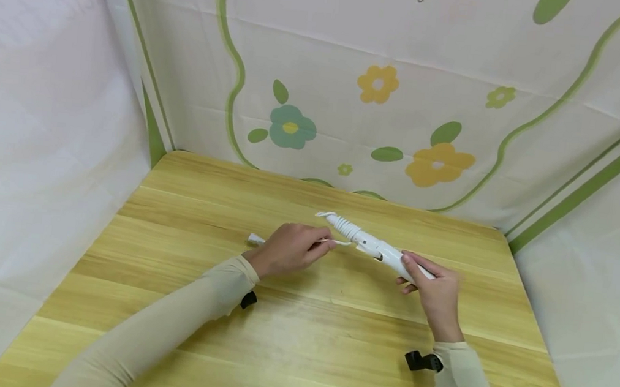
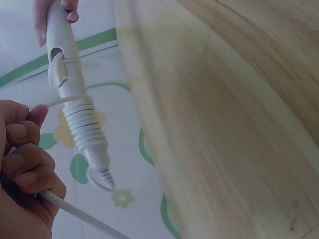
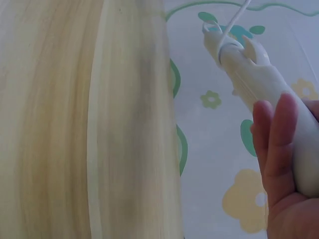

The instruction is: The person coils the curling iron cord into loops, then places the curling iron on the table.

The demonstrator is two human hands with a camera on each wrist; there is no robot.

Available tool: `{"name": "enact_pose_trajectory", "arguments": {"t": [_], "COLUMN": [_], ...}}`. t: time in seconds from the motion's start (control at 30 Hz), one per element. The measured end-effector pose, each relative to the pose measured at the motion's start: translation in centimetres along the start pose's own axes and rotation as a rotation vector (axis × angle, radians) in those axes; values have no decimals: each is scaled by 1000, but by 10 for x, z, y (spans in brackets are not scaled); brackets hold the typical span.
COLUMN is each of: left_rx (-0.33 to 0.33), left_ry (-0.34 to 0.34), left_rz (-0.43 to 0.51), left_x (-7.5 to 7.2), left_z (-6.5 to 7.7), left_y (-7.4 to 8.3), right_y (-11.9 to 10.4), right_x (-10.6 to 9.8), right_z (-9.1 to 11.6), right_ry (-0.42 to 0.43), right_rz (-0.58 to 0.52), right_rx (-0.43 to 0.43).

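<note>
A white curling iron (image 1: 391, 257) is held at a slant above the table, its thicker end in my right hand (image 1: 437, 294). White cord (image 1: 346, 228) is wound in several tight turns round its narrower end, with a small loop at the tip. My left hand (image 1: 293, 248) pinches the free cord (image 2: 61, 101) just off the coils, and a further length leaves below its curled fingers. The plug (image 1: 255, 238) shows beyond the left hand, on its far left side. In the right wrist view, the right fingers (image 3: 280, 134) lie along the thick white body.
Below both hands spreads a wood-grain table (image 1: 296, 352). A white cloth with flower prints (image 1: 334, 48) hangs behind its back edge, and pale cloth walls (image 1: 33, 132) stand at both sides. Each wrist carries a black strap mount (image 1: 422, 361).
</note>
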State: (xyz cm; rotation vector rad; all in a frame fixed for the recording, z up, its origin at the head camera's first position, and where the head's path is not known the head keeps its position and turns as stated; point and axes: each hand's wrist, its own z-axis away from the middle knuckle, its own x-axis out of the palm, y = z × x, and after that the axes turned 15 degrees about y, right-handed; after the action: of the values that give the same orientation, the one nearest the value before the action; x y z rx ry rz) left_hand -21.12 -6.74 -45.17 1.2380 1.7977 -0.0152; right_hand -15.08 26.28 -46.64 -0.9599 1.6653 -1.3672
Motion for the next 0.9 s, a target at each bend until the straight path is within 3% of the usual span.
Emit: {"name": "enact_pose_trajectory", "arguments": {"t": [0.23, 0.4, 0.63, 0.9], "left_rx": [65, 106, 217, 169], "left_ry": [10, 6, -90, -151], "left_rz": [-21, -52, -5, 143], "left_x": [-4, -9, -9, -9], "left_z": [-2, -4, -6, -4], "left_y": [-5, -9, -8, -10], "right_y": [5, 6, 3, -2], "right_x": [0, -4, -10, -19], "right_z": [2, 2, 6, 10], "right_ry": [-186, -303, -476, -554], "right_rz": [168, 192, 228, 132], "right_rx": [-38, -45, -42, -56]}}
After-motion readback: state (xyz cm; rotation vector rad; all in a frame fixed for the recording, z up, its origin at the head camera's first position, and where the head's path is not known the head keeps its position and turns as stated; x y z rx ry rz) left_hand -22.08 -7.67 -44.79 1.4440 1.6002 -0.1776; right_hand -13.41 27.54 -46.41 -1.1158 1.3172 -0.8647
